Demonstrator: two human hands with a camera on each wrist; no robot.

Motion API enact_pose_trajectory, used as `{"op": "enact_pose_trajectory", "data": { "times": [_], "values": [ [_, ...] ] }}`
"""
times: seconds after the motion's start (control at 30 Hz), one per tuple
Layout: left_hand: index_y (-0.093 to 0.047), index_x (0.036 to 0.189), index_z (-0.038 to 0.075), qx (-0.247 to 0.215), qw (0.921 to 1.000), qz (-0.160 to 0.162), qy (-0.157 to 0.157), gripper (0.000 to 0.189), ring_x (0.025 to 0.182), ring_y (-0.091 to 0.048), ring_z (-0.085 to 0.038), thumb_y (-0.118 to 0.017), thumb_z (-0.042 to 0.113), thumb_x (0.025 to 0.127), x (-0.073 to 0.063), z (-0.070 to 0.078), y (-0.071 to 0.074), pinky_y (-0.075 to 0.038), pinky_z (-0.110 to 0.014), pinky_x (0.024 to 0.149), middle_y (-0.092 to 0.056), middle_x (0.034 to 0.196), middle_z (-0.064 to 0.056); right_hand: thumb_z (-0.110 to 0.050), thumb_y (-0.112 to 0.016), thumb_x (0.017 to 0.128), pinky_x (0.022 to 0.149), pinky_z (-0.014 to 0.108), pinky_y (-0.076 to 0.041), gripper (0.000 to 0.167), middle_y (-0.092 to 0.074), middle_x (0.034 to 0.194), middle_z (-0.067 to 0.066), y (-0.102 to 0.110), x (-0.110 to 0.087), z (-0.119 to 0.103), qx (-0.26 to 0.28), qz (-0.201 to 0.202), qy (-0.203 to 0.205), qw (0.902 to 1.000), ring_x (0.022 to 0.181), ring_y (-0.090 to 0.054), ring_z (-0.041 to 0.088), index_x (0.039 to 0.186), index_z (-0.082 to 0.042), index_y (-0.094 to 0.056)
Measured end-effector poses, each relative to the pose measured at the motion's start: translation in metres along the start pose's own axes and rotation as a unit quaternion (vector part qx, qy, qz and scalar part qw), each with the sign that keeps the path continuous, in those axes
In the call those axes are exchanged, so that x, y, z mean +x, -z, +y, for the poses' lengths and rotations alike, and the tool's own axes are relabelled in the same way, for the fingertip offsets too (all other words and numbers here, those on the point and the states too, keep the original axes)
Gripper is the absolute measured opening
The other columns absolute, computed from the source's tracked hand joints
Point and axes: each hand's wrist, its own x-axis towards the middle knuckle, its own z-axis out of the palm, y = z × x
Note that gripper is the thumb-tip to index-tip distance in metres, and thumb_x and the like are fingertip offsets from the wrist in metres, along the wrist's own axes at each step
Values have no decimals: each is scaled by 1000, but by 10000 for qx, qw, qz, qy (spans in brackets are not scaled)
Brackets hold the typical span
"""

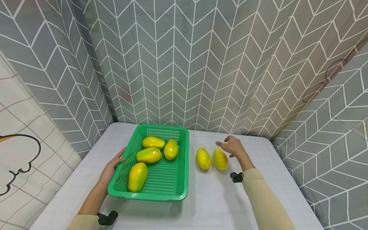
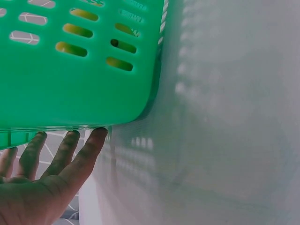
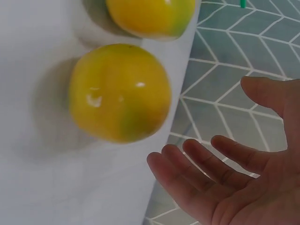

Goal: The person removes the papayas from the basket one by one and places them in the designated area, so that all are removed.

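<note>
A green plastic basket stands on the table with several yellow-green papayas inside. My left hand rests against the basket's left side; in the left wrist view its straight fingers reach the green wall with their tips. To the right of the basket, two more papayas lie side by side on the tabletop. Over the far end of the right-hand papaya hovers my right hand, fingers spread and palm bare. The right wrist view has this hand apart from the nearest papaya.
The other loose papaya lies between the basket and the right-hand one. A white cloth covers the table. Grey curtains with white zigzag lines hang behind the table and along its sides.
</note>
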Motion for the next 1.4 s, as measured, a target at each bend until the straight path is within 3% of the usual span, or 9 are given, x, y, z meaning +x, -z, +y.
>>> {"op": "enact_pose_trajectory", "data": {
  "times": [0.23,0.37,0.63,1.0,1.4],
  "values": [
    [-12,170,44,9,10000,-11,-21,60,168,6,-30,-29,29,114,0,1,0,-11,-61,134,6,181,6,-46,-63,102,74,40,-63,70,-63,139,35,7,-2,-22,-400,136,482,9979,88,-73,35,146,7,-53],
    [-12,170,43,12,10000,-7,-73,60,168,6,-30,-29,30,114,1,1,1,-10,-62,134,7,181,7,-46,-63,102,78,41,-63,67,-65,139,32,8,0,-32,-191,125,715,9972,91,-74,36,145,5,-54],
    [-12,170,43,23,9999,-3,-119,60,168,7,-29,-29,31,114,2,-1,1,-9,-63,134,6,181,8,-39,-64,103,107,57,-55,60,-67,139,26,-5,-1,-48,94,145,1433,9895,126,-65,43,148,-1,-53],
    [-12,170,41,75,9999,3,-92,60,168,8,-29,-30,30,114,3,0,0,-7,-62,134,6,181,6,-34,-66,103,107,55,-56,59,-64,144,25,-21,-3,-70,388,-17,2070,9776,132,-63,44,150,0,-52],
    [-10,171,40,44,9999,-4,-151,61,168,5,-31,-29,29,114,3,-2,0,-10,-62,134,5,181,5,-28,-68,103,109,56,-54,54,-64,146,21,-39,-2,-92,668,294,2654,9614,134,-63,42,149,-4,-52]
  ]
}}
